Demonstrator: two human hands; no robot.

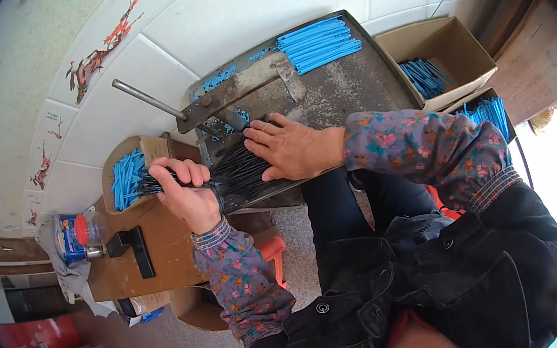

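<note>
Strands [239,168] near frame centre, seemingly light and bendy, are being clenched by their ends, likely the best hold, in the left hand [186,194] and pressed beneath the flat, ungripping right hand [296,148].

Bare tray [362,85] opens beyond the right hand [295,149]; a metal lever [201,111] blocks the upper left.

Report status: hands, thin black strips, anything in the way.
Left hand closed around thin black strips. Right hand laid over strips on worn dark metal tray. Dark metal bar with rod handle close beyond; contact unclear.
</note>
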